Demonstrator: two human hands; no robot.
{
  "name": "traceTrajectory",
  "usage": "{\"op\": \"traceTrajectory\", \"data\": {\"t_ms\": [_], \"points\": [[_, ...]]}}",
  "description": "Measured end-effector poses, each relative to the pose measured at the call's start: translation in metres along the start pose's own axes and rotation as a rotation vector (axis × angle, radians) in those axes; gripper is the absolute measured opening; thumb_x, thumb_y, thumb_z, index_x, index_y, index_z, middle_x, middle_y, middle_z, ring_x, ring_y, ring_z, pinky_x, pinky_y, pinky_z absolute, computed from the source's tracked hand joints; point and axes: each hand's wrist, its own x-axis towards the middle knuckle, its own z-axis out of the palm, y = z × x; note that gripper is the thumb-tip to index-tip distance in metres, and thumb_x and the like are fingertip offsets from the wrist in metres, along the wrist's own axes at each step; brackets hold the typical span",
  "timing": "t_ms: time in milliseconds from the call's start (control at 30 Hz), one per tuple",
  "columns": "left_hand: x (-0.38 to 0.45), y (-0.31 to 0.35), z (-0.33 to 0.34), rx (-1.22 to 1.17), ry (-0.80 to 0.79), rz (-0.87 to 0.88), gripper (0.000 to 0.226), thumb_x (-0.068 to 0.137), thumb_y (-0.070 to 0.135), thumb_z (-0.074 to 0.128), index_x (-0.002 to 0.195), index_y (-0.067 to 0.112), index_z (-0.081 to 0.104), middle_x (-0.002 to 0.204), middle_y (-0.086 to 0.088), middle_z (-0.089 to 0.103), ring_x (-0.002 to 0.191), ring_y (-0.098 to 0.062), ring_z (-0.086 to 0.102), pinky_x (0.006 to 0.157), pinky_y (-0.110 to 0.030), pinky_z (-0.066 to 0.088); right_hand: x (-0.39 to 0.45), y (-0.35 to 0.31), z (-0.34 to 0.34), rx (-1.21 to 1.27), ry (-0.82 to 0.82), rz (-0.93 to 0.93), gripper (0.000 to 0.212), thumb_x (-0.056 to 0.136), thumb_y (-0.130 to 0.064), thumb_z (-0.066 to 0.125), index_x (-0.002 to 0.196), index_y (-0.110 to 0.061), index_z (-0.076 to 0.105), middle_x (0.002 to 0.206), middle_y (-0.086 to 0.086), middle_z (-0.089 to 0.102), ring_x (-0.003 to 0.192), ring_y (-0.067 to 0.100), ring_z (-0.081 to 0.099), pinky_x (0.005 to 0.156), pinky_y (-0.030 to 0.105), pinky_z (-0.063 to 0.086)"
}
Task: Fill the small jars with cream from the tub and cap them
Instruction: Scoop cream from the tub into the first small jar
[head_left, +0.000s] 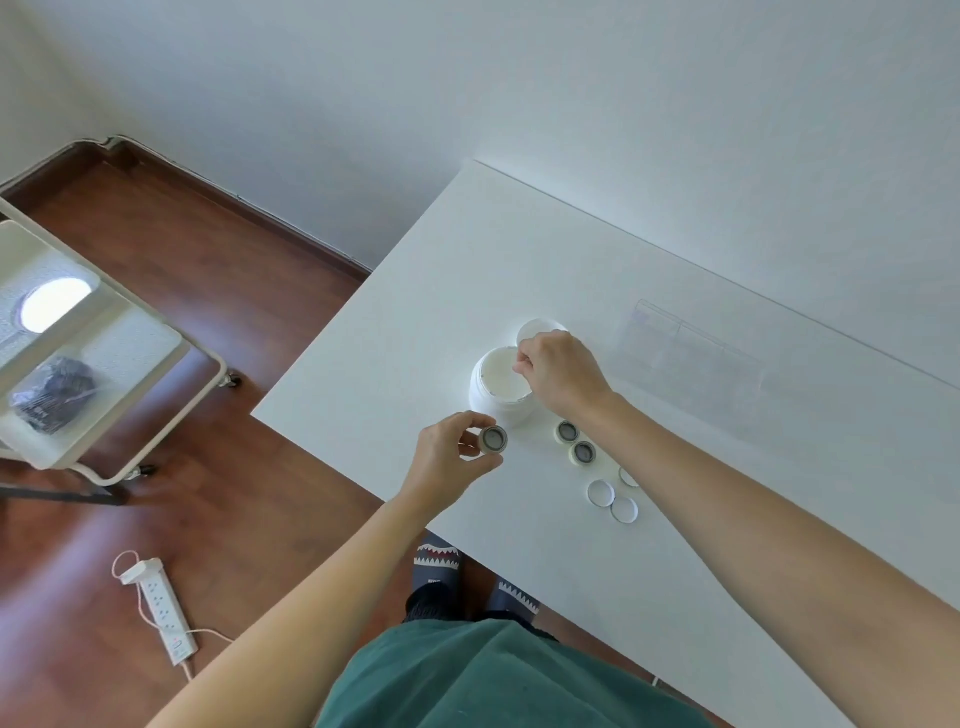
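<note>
An open white tub (496, 387) of cream stands on the white table (675, 322). Its round lid (537, 328) lies just behind it. My right hand (558, 371) hovers over the tub's right rim with fingers curled; what they pinch is hidden. My left hand (449, 457) holds a small open jar (493, 439) tilted, just in front of the tub. Two more open small jars (567, 431) (584, 452) stand to the right of it. Three small white caps (601, 492) (624, 510) (628, 476) lie nearer the table's front edge.
A clear plastic box (691, 348) sits behind my right arm. Off the table's left edge are a white wheeled cart (104, 364) holding a dark bundle, and a power strip (163, 610) on the wooden floor.
</note>
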Motion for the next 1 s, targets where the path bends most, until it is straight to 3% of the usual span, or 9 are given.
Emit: {"op": "traceTrajectory", "data": {"t_ms": [167, 267, 433, 567, 733, 900, 1000], "points": [[0.002, 0.002, 0.0, 0.002, -0.008, 0.002, 0.034, 0.075, 0.003, 0.082, 0.102, 0.02, 0.068, 0.085, 0.015, 0.065, 0.07, 0.008, 0.061, 0.07, -0.007, 0.047, 0.002, -0.004, 0.0, 0.07, -0.036, 0.074, 0.029, 0.093, -0.015, 0.057, 0.066, -0.007, 0.053, 0.072, 0.01, 0.063, 0.068, 0.025, 0.052, 0.061, 0.033, 0.048], [0.003, 0.003, 0.0, 0.001, -0.011, 0.002, 0.035, 0.075, 0.003, 0.081, 0.101, 0.021, 0.068, 0.085, 0.015, 0.065, 0.07, 0.008, 0.061, 0.07, -0.007, 0.047, 0.003, -0.007, -0.002, 0.09, -0.054, 0.101, 0.032, 0.093, -0.015, 0.056, 0.064, -0.005, 0.049, 0.073, 0.015, 0.063, 0.069, 0.027, 0.052, 0.063, 0.038, 0.049], [0.001, 0.003, -0.001, 0.0, -0.005, 0.009, 0.034, 0.075, 0.002, 0.082, 0.103, 0.017, 0.069, 0.087, 0.014, 0.065, 0.071, 0.008, 0.061, 0.07, -0.007, 0.047, 0.004, -0.009, -0.001, 0.153, -0.063, 0.166, 0.034, 0.093, -0.015, 0.056, 0.063, -0.004, 0.045, 0.059, 0.004, 0.042, 0.06, 0.023, 0.041, 0.058, 0.032, 0.041], [-0.001, 0.004, -0.003, 0.005, 0.013, 0.028, 0.035, 0.076, 0.002, 0.082, 0.106, 0.013, 0.069, 0.089, 0.014, 0.065, 0.073, 0.008, 0.061, 0.073, -0.008, 0.049, 0.005, -0.005, -0.001, 0.219, -0.068, 0.235, 0.034, 0.092, -0.016, 0.058, 0.063, -0.005, 0.045, 0.06, 0.006, 0.044, 0.058, 0.022, 0.041, 0.056, 0.028, 0.037], [-0.005, 0.008, -0.007, -0.014, 0.045, 0.039, 0.035, 0.077, 0.002, 0.082, 0.107, 0.015, 0.069, 0.093, 0.013, 0.066, 0.075, 0.006, 0.062, 0.075, -0.008, 0.049, 0.004, 0.002, -0.007, 0.29, -0.034, 0.315, 0.045, 0.091, -0.015, 0.058, 0.054, -0.01, 0.032, 0.055, 0.007, 0.034, 0.059, 0.023, 0.035, 0.056, 0.028, 0.031], [-0.005, 0.019, -0.014, -0.049, 0.103, 0.016, 0.037, 0.076, 0.005, 0.083, 0.102, 0.026, 0.067, 0.091, 0.012, 0.067, 0.078, -0.006, 0.067, 0.069, -0.007, 0.047, 0.001, 0.011, -0.014, 0.423, 0.015, 0.456, 0.04, 0.092, -0.017, 0.056, 0.056, -0.005, 0.041, 0.056, 0.01, 0.039, 0.06, 0.023, 0.038, 0.052, 0.026, 0.03], [-0.002, 0.028, -0.016, -0.068, 0.143, 0.003, 0.035, 0.076, 0.006, 0.082, 0.097, 0.03, 0.067, 0.087, 0.014, 0.068, 0.075, -0.011, 0.067, 0.065, -0.007, 0.047, -0.002, 0.016, -0.018, 0.55, 0.041, 0.55, 0.036, 0.091, -0.018, 0.058, 0.077, 0.015, 0.059, 0.074, 0.03, 0.06, 0.066, 0.019, 0.048, 0.059, 0.027, 0.039]]}}
